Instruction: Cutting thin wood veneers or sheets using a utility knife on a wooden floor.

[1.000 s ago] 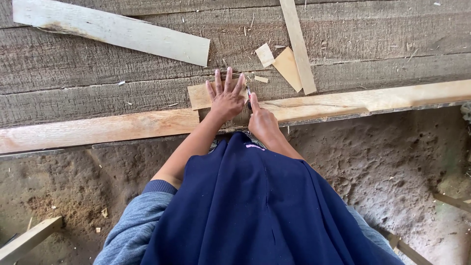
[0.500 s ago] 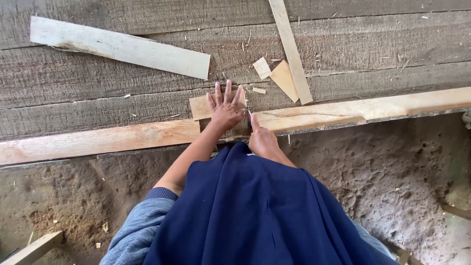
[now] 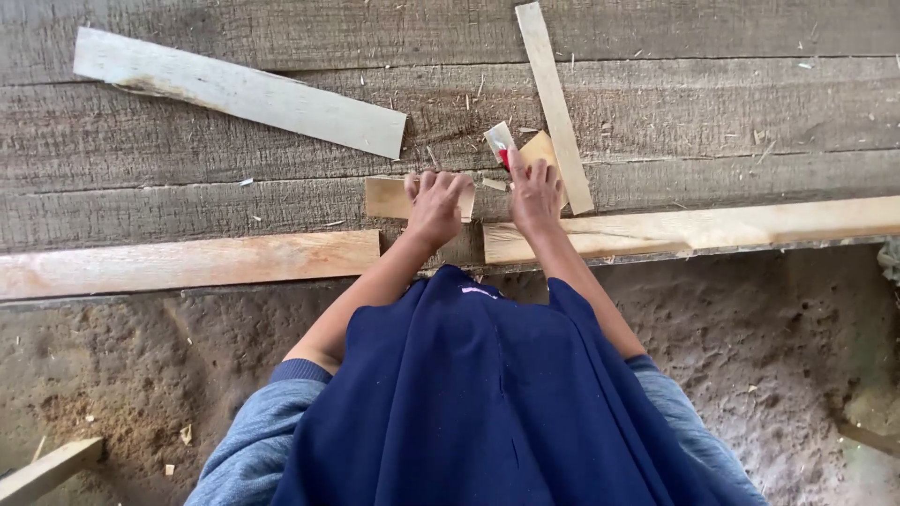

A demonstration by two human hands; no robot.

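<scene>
My left hand lies with curled fingers on a small pale wooden block, gripping its upper edge. My right hand is a little to the right, fingers reaching up to a small red object that it pinches beside a white scrap and a tan wedge of wood. Both hands are over a weathered grey plank surface. Just below them two long pale battens, a left batten and a right batten, lie end to end with a gap between them.
A broad pale board lies slanted at the upper left. A narrow strip runs up from the right hand. Bare earth lies below the planks. Another wood piece sits at the bottom left. My dark blue garment fills the lower middle.
My hands, close together at the gap between the battens, have parted. The left went from flat and spread to curled on the block. The right moved up and right to the scraps.
</scene>
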